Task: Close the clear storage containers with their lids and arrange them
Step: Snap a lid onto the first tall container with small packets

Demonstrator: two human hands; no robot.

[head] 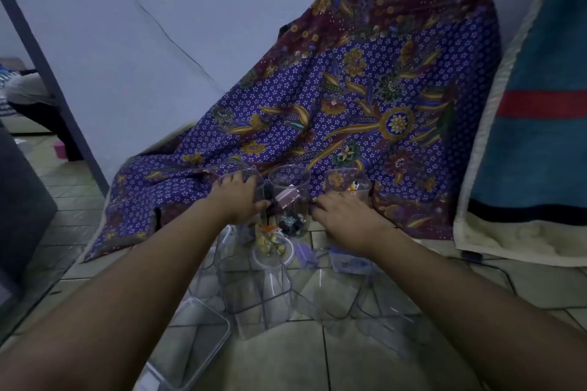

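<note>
Since the batik cloth (pixel 365 98) drapes from wall to tiled floor like a backdrop, the lidless containers seem lined along its lower edge for arranging. Nearer, empty clear tubs (pixel 260 295) and a loose lid (pixel 200 340) wait on the tiles. The tall round container (pixel 289 187) stands between both hands. The left hand (pixel 236 197) curls over the left jar (pixel 259 184), probably steadying it. The right hand (pixel 346 219) reaches toward the container's side, its grip unclear.
</note>
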